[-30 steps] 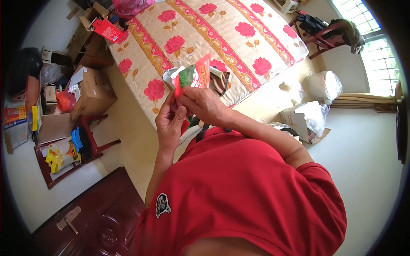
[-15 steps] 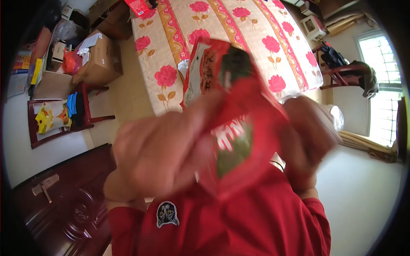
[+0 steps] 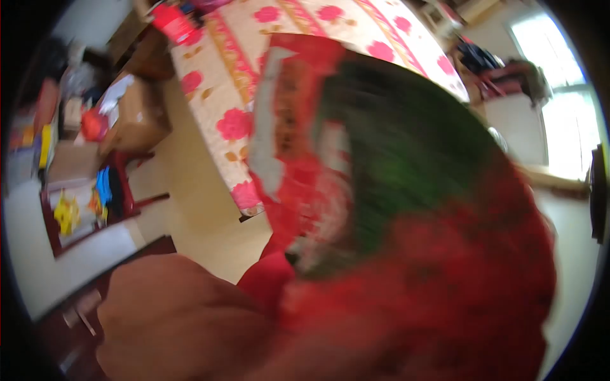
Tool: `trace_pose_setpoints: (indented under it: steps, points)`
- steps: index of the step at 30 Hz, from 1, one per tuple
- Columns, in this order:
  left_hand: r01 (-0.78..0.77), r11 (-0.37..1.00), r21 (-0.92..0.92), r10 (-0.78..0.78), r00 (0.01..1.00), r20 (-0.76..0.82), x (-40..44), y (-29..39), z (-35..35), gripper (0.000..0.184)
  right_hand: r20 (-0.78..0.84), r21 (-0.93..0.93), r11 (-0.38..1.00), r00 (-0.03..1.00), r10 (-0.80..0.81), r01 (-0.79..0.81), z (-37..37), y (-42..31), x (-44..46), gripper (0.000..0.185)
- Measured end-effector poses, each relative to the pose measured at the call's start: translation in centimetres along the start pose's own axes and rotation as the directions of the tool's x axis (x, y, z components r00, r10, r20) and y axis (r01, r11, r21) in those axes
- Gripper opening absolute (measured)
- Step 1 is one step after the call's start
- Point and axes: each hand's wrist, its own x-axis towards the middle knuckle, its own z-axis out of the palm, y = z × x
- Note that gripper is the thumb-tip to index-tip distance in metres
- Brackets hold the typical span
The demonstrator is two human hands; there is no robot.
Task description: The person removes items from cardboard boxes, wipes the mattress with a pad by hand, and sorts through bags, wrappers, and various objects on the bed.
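A large red and green food bag with a pale printed strip fills the middle and right of the head view, very close to the camera and blurred. At the lower left, my left hand is closed on the bag's lower edge; its fingertips run into blur against the red plastic. My right hand does not show; the bag covers the area where it was.
Beyond the bag stands a flower-patterned covered table with a red packet at its far left corner. On the left are a cardboard box and a wooden chair bearing a yellow bag. A window is at the right.
The bag has come up much closer to the camera and now hides my right hand and most of my shirt. My left hand has shifted down and left. The camera view has tilted.
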Motion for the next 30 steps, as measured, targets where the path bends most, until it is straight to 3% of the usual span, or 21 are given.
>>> trace_pose_setpoints:
  steps: [1,3,4,6,7,8,10,11,13,14,16,18,19,22,23,24,26,27,30]
  points:
    - [0.014,0.995,0.096,-0.029,0.987,0.155,0.8,-0.5,-0.2,0.047,0.004,0.053,0.999,1.0,-0.006,0.006,0.2,0.7,-0.4,0.036]
    - [-0.138,0.975,-0.175,0.09,0.962,-0.258,3.5,-1.1,3.3,0.04,0.111,0.162,0.977,0.987,0.119,-0.136,0.0,2.7,-1.9,0.041]
    - [-0.399,0.796,-0.455,-0.058,0.699,-0.713,5.0,-1.5,7.4,0.036,0.207,0.168,0.936,0.939,0.275,-0.311,-0.3,3.8,-3.4,0.065]
    - [-0.475,0.504,-0.721,-0.169,0.764,-0.622,8.7,-4.6,9.6,0.04,0.37,0.05,0.829,0.781,0.503,-0.557,-0.9,5.8,-7.1,0.113]
    - [-0.419,0.568,-0.708,-0.155,0.79,-0.593,10.1,-6.3,10.3,0.043,0.343,0.012,0.813,0.766,0.544,-0.582,-0.7,6.7,-9.5,0.117]
    - [-0.386,0.51,-0.768,-0.182,0.825,-0.536,10.8,-5.6,11.2,0.044,0.322,-0.014,0.799,0.754,0.573,-0.602,-0.6,7.5,-11.4,0.121]
    - [-0.315,0.431,-0.846,-0.21,0.876,-0.433,12.1,-4.4,13.2,0.046,0.305,-0.295,0.698,0.628,0.716,-0.652,-0.3,7.4,-13.2,0.12]
    - [-0.282,0.406,-0.87,-0.212,0.896,-0.389,12.7,-3.9,14.5,0.047,0.267,-0.359,0.673,0.62,0.738,-0.646,-0.2,7.3,-13.3,0.111]
    - [-0.25,0.349,-0.903,-0.209,0.918,-0.336,13.0,-1.9,17.4,0.047,0.137,-0.351,0.674,0.676,0.724,-0.65,0.1,7.7,-14.6,0.102]
    - [-0.265,0.128,-0.956,-0.273,0.917,-0.291,13.4,-0.3,18.7,0.042,0.066,-0.351,0.673,0.699,0.712,-0.651,-0.4,8.4,-15.3,0.098]
    - [-0.09,0.294,-0.952,-0.207,0.966,-0.155,13.9,0.0,20.4,0.038,0.112,-0.323,0.56,0.557,0.823,-0.763,-3.0,9.9,-16.4,0.086]
    - [-0.124,0.21,-0.97,-0.195,0.967,-0.166,14.8,3.5,21.8,0.032,0.198,-0.183,0.476,0.442,0.875,-0.86,-6.8,11.4,-17.7,0.084]
    - [-0.137,0.169,-0.976,-0.192,0.967,-0.169,15.4,5.7,22.6,0.03,0.238,-0.175,0.462,0.418,0.877,-0.869,-9.0,11.2,-18.0,0.093]
    - [-0.03,0.167,-0.985,-0.148,0.987,-0.055,18.2,11.0,25.8,0.03,-0.078,-0.163,0.75,0.767,0.637,-0.641,-14.4,11.5,-20.3,0.109]
    - [0.017,0.121,-0.993,-0.103,0.995,0.004,19.4,12.8,27.2,0.037,-0.02,-0.13,0.74,0.748,0.663,-0.66,-16.8,11.6,-21.1,0.121]
    - [0.022,0.099,-0.995,-0.125,0.992,0.009,20.2,16.2,28.4,0.036,-0.017,-0.061,0.769,0.771,0.637,-0.637,-19.0,11.7,-22.0,0.121]
    - [0.072,0.17,-0.983,-0.012,0.997,0.071,22.0,19.4,31.5,0.025,-0.005,0.082,0.814,0.817,0.577,-0.575,-23.0,11.9,-23.9,0.12]
    - [0.115,0.146,-0.983,0.047,0.991,0.122,22.8,22.0,32.1,0.026,-0.009,0.264,0.738,0.764,0.646,-0.621,-25.4,11.1,-24.3,0.116]
    - [0.166,0.114,-0.98,0.21,0.96,0.187,25.8,29.0,33.2,0.03,-0.321,0.094,0.742,0.685,0.654,-0.664,-29.8,11.1,-26.7,0.079]
